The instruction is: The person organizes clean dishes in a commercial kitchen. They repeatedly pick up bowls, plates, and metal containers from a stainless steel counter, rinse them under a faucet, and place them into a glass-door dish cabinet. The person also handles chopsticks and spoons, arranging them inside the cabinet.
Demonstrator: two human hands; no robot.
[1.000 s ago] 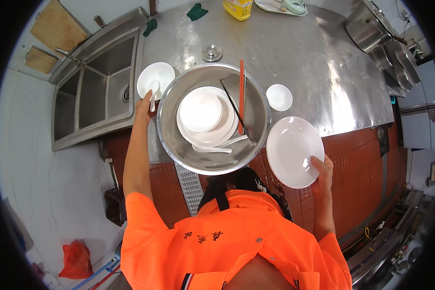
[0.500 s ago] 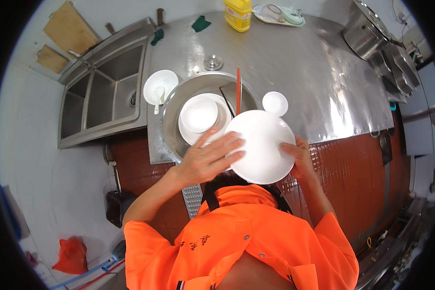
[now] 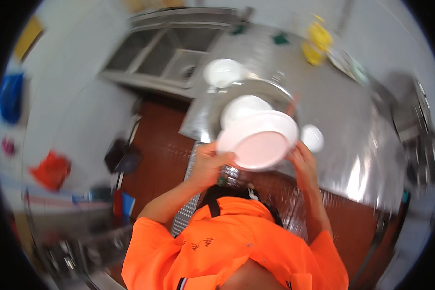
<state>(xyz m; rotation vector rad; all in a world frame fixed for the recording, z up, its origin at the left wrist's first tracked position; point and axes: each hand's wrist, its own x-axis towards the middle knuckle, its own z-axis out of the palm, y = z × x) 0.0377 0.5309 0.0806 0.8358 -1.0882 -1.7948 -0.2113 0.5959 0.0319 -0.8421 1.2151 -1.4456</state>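
A round white plate (image 3: 262, 149) is tilted in front of me, close to the near rim of a steel basin (image 3: 275, 87). My left hand (image 3: 209, 165) is closed on its left edge, thumb lying over the near face. At the opposite edge, my right hand (image 3: 303, 162) grips too, its fingertips partly behind the plate. A ring and a pinkish middle show on the plate's face. White dishes (image 3: 241, 107) sit inside the basin, partly covered by the plate. Blurred reddish chopsticks (image 3: 293, 104) lean at the basin's right side.
A white bowl (image 3: 223, 72) stands left of the basin and a small white bowl (image 3: 312, 138) right of it, on the steel table (image 3: 353, 130). Sinks (image 3: 179, 63) lie at the back left. A yellow jug (image 3: 317, 43) and large pots (image 3: 411, 108) stand farther off.
The view has turned, shifting the room rightward. My left hand has gone from spread over the plate to gripping its edge. The plate has tilted, showing a ringed face.
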